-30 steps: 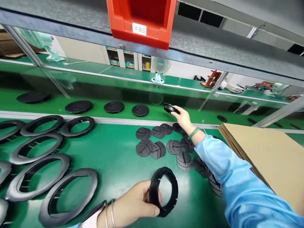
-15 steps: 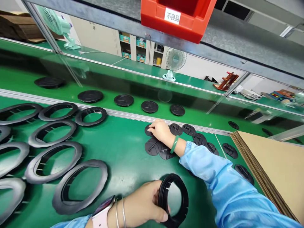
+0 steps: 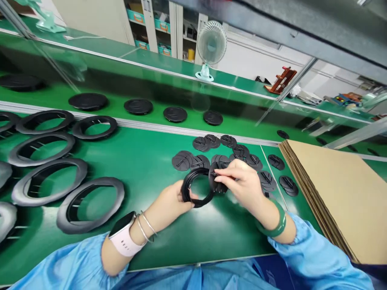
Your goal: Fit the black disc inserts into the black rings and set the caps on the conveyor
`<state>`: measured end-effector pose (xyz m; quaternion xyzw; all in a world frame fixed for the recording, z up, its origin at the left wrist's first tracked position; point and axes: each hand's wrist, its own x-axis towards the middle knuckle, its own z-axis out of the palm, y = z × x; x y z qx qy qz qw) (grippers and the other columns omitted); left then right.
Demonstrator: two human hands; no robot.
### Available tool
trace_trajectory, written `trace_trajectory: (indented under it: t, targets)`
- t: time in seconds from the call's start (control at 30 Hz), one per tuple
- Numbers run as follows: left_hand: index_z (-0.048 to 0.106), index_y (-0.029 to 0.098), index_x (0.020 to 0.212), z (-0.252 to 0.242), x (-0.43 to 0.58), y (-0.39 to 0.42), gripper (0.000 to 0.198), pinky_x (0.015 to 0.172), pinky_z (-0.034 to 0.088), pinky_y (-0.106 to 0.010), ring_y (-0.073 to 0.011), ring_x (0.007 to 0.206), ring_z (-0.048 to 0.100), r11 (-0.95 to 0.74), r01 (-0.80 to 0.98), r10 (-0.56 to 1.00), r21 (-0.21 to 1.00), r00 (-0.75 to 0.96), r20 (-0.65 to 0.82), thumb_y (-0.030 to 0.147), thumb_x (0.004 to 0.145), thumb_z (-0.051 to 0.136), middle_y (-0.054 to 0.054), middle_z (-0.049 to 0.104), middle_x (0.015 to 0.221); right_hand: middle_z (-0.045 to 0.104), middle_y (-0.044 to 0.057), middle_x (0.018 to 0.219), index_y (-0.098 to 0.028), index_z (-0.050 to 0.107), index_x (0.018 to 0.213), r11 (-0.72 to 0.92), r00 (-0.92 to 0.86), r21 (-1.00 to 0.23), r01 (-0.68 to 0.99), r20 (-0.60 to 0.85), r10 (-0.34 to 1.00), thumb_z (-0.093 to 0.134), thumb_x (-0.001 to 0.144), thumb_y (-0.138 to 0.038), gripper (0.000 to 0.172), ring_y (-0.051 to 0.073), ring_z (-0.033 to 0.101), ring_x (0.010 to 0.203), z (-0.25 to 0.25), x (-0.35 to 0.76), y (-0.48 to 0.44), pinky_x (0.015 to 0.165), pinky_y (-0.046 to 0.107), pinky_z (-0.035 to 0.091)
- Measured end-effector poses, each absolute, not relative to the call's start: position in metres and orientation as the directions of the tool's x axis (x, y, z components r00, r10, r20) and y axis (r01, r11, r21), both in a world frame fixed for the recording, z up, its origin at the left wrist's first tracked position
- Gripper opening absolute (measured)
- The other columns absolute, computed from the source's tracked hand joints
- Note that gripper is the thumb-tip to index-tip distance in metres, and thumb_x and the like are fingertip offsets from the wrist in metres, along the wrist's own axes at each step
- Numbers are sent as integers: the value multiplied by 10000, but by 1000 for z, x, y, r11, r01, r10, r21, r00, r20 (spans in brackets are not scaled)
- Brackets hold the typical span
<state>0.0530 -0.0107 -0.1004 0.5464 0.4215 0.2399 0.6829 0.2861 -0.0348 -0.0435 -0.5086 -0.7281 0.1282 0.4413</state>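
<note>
Head camera looked down over my green desk [image 3: 145,169]. Along its left edge the big grey rings [image 3: 90,203] lay flat, side by side with a few overlapping, probably so that each could be lifted off on its own. Behind the desk's back edge ran a metal rail [image 3: 151,127], and beyond it sat a row of round black caps [image 3: 138,106], spaced apart on the belt.

Near the middle of the desk, toward the front edge, my left hand [image 3: 169,201], with a watch [image 3: 122,235] on its wrist, was closed on the small black ring [image 3: 201,203]. The thumb lay on the ring's left rim and the fingers were behind it. I judge I held it by that one side so the opening stayed free. The ring was off the desk, tilted up toward me.

My right hand [image 3: 242,183] pinched a black disc [image 3: 219,188] between its fingertips and held it against the ring's right rim, touching it. The light fingertip grip seemed to leave room to turn the disc. Whether it was seated in the ring I could not tell.

Just behind both hands, more slotted discs [image 3: 183,161] lay loose in a cluster reaching toward the back edge, close enough to reach. At the right edge of the desk rested a stack of cardboard sheets [image 3: 332,193].
</note>
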Motion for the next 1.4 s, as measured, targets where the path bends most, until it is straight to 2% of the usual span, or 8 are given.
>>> trace_trajectory:
  t: [0.13, 0.27, 0.4, 0.6, 0.83, 0.97, 1.07, 1.4]
  targets:
    - [548, 215, 1061, -103, 62, -18, 472, 835, 591, -368, -224, 879, 744, 237, 123, 811, 964, 521, -265, 195, 647, 774, 3, 759, 928, 597, 18, 747, -190, 761, 1015, 584, -233, -440, 682, 626, 744, 654, 958, -273, 147, 132, 553, 682, -71, 277, -53, 606, 271, 444]
    - [512, 223, 1076, -107, 64, -23, 493, 806, 611, -364, -228, 884, 751, 207, 203, 830, 957, 482, -281, 241, 677, 801, -2, 758, 944, 589, 2, 721, -188, 737, 1011, 612, -317, -293, 735, 649, 692, 584, 1000, -276, 177, 121, 520, 652, -87, 267, -48, 604, 268, 413]
    - [494, 224, 1107, -111, 65, -23, 566, 825, 617, -390, -244, 906, 752, 233, 235, 850, 944, 422, -315, 293, 663, 837, -25, 763, 994, 574, 5, 731, -183, 724, 990, 587, -351, -216, 780, 626, 696, 551, 1010, -257, 190, 126, 506, 657, -91, 266, -47, 594, 271, 382]
    - [499, 214, 1106, -107, 66, -25, 591, 835, 617, -387, -242, 914, 751, 266, 229, 836, 936, 428, -342, 325, 650, 857, -30, 764, 1007, 522, 5, 720, -178, 696, 991, 579, -402, -126, 805, 601, 691, 505, 1002, -183, 191, 147, 427, 648, -91, 265, -49, 568, 293, 304]
    - [499, 223, 1028, -103, 67, -25, 530, 775, 626, -364, -237, 856, 756, 258, 254, 845, 932, 409, -345, 312, 641, 849, 1, 760, 909, 514, 2, 721, -204, 697, 964, 564, -414, -132, 815, 548, 726, 491, 1014, -198, 213, 143, 409, 636, -91, 263, -49, 570, 282, 293]
    - [490, 236, 1031, -103, 66, -26, 488, 780, 625, -356, -234, 880, 755, 236, 251, 830, 939, 449, -329, 301, 679, 822, 4, 759, 930, 544, 9, 738, -217, 715, 974, 561, -412, -201, 803, 491, 767, 462, 1040, -247, 263, 132, 464, 653, -92, 266, -48, 582, 273, 333]
    - [496, 233, 1040, -103, 65, -26, 460, 718, 621, -328, -222, 837, 751, 215, 256, 829, 943, 463, -314, 288, 700, 801, 8, 747, 905, 534, 9, 731, -217, 722, 937, 558, -402, -254, 790, 471, 785, 453, 1048, -280, 297, 129, 464, 643, -92, 268, -47, 574, 277, 337]
    - [493, 216, 1040, -100, 65, -25, 442, 644, 579, -273, -167, 732, 708, 195, 278, 817, 941, 484, -313, 279, 710, 781, 35, 697, 832, 542, 10, 743, -194, 733, 1030, 574, -377, -348, 741, 492, 785, 525, 1020, -273, 223, 128, 504, 660, -93, 271, -49, 580, 267, 360]
